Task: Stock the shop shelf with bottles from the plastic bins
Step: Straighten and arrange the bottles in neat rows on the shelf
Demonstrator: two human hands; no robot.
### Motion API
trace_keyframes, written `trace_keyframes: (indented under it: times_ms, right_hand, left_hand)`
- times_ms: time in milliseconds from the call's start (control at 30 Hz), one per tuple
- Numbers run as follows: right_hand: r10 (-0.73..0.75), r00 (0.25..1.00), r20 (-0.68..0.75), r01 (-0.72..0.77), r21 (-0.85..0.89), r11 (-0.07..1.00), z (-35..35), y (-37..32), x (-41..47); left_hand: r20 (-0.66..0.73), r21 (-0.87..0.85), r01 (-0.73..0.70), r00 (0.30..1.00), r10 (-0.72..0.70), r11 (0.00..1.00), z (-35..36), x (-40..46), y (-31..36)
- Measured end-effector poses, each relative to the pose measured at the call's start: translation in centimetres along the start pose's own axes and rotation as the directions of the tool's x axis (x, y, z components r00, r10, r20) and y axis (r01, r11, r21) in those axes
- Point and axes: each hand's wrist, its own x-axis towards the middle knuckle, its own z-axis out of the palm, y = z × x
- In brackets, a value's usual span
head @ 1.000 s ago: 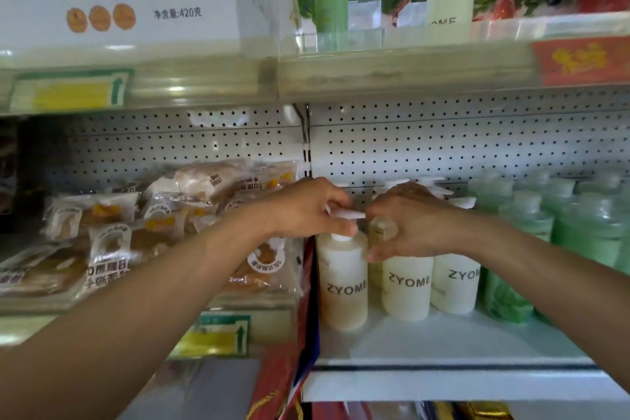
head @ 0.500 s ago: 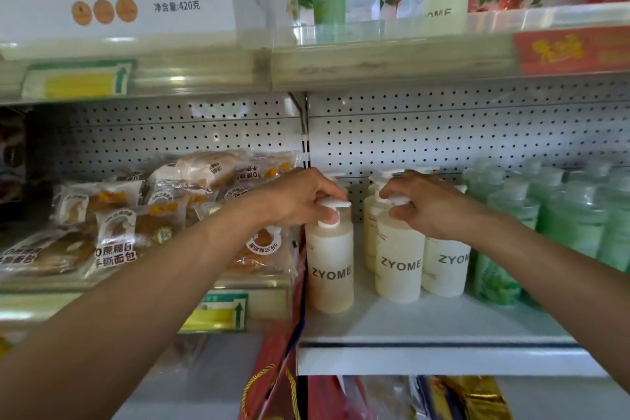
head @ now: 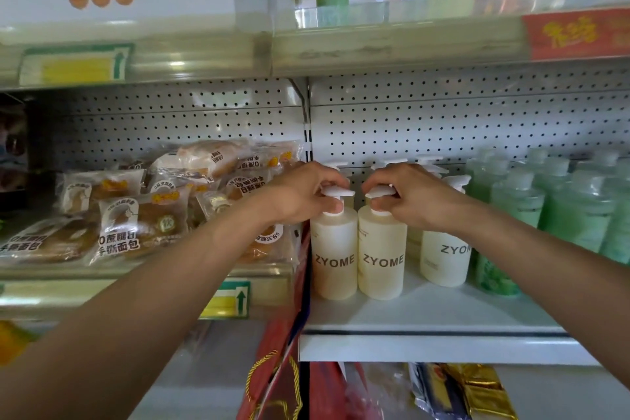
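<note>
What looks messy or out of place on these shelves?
The cream ZYOME bottles and green bottles stand upright, with nothing spilled. The bread packets on the left are heaped loosely, some with their print upside down. Each hand, left hand and right hand, grips a pump top.

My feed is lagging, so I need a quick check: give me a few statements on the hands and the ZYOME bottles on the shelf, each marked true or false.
1. The left hand grips the pump of the leftmost ZYOME bottle. True.
2. The right hand hangs free of any bottle. False: it grips the pump of the second ZYOME bottle.
3. Both gripped bottles stand upright on the white shelf. True.
4. The green bottles stand left of the ZYOME bottles. False: they stand to the right; bagged bread lies to the left.
</note>
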Motion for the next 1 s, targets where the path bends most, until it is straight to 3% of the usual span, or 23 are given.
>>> trace_keyframes:
  times_ms: [367, 467, 533, 633, 733, 867, 1000]
  right_hand:
    - [-0.011, 0.998, 0.061, 0.013, -0.029, 0.999, -1.0, 0.0, 0.0]
    - [0.031, 0.994, -0.108, -0.012, 0.174, 0.985, -3.7, 0.5, 0.6]
    - [0.027, 0.974, -0.224, 0.018, 0.195, 0.981, -5.5, 1.5, 1.7]
    - [-0.008, 0.998, -0.064, 0.01, 0.045, 0.999, -6.0, 2.7, 3.2]
    - [0.024, 0.989, 0.145, -0.002, -0.144, 0.99, -4.2, 3.4, 4.6]
    - [0.043, 0.982, 0.184, -0.009, -0.181, 0.983, -2.5, 4.0, 6.1]
    - [0.082, 0.988, 0.133, -0.065, -0.13, 0.989, -1.3, 4.4, 7.1]
  left_hand:
    - [-0.017, 0.022, -0.012, 1.0, 0.013, 1.0, 0.6, 0.7, -0.1]
    - [-0.075, -0.091, -0.067, 0.995, 0.061, 0.994, 0.0, 0.6, -0.2]
    - [-0.137, -0.051, -0.075, 0.988, 0.068, 0.996, -0.6, 1.0, -0.5]
    - [-0.027, 0.025, -0.021, 0.999, 0.021, 0.999, -1.2, 1.8, -0.6]
    - [0.097, -0.026, 0.005, 0.995, -0.003, 1.0, -1.0, 2.4, -0.4]
    - [0.09, -0.025, 0.013, 0.996, -0.01, 1.0, -0.9, 3.2, -0.7]
    - [0.091, -0.014, -0.007, 0.996, 0.009, 1.0, -1.0, 3.4, -1.1]
